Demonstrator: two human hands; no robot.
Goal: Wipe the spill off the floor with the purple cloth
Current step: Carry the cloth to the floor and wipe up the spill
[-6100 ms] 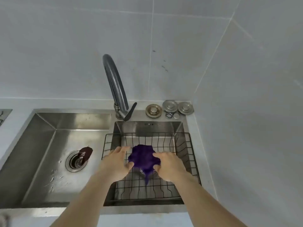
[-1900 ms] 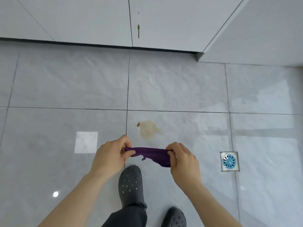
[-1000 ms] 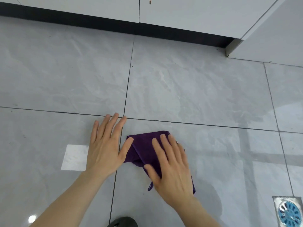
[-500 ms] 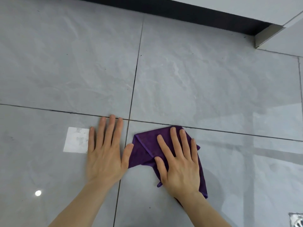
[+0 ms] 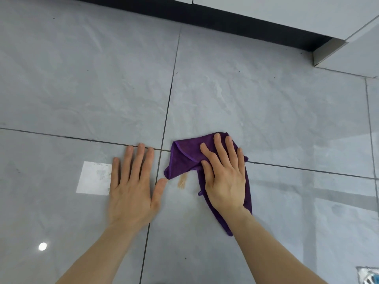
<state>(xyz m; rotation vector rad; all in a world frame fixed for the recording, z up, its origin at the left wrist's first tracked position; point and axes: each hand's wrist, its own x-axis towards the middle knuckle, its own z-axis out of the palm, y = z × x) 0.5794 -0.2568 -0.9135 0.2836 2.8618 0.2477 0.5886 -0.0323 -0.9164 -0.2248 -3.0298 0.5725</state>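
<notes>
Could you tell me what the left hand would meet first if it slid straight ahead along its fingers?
Only bare floor lies ahead of the left hand until the dark kickboard under the cabinets, as far as visible.

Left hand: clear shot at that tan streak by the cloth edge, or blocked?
Probably yes. The left hand lies flat on the floor, thumb tip just beside the tan streak, bare tile between them. The purple cloth and right hand sit to its other side.
</notes>
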